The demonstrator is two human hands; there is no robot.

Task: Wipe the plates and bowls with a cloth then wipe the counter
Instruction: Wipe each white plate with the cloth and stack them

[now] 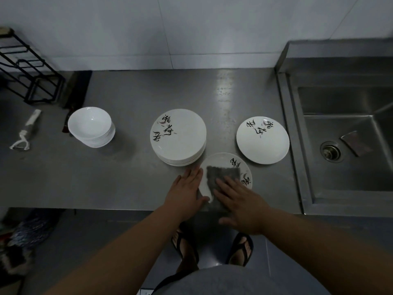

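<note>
The plate (223, 161) lay at the near edge of the counter (106, 177). The left hand (187, 188), fingers straight, steadied its left rim, presumably against sliding; the right hand (240, 203), fingers spread, pressed the grey cloth (221, 175) onto it.

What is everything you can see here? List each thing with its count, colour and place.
Sink: one, steel, right.
Counter: one, steel, left of it.
Bowls: one stack, white, left.
Plates: one stack, white with black script, centre.
Single plate: one, same pattern, centre right.
Front plate: one, same pattern, nearest the person.
Cloth: one, grey, on front plate.
Peeler: one, white, far left.
Rack: one, black, back left.
Left hand: on front plate's rim.
Right hand: pressing cloth.
</note>
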